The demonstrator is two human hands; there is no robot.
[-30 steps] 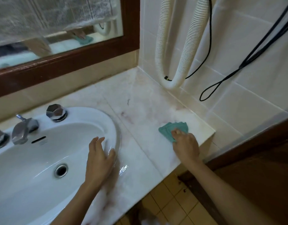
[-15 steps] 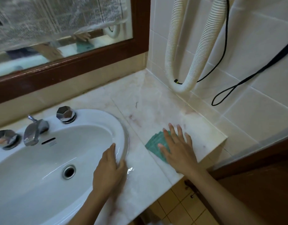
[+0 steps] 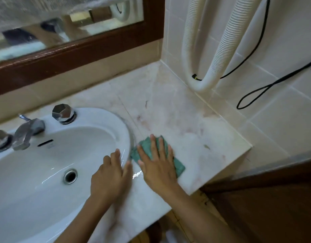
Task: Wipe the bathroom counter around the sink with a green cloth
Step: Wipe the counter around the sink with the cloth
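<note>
A green cloth (image 3: 178,165) lies flat on the pale marble counter (image 3: 186,123), right beside the white oval sink (image 3: 46,172). My right hand (image 3: 158,165) presses down on the cloth with straight, spread fingers, so most of the cloth is covered. My left hand (image 3: 111,176) rests flat on the sink's right rim, fingers straight, just left of the cloth.
A chrome faucet (image 3: 26,132) and a faceted knob (image 3: 63,113) sit at the sink's back. White ribbed hoses (image 3: 209,67) and black cables (image 3: 259,92) hang on the tiled right wall. A wood-framed mirror (image 3: 77,53) runs behind. The counter ends at the right edge (image 3: 245,149), with a dark wooden door beyond.
My right hand has slid the cloth leftward across the counter, from near the right edge to the sink rim, and flattened its fingers. The left hand stays on the rim.
</note>
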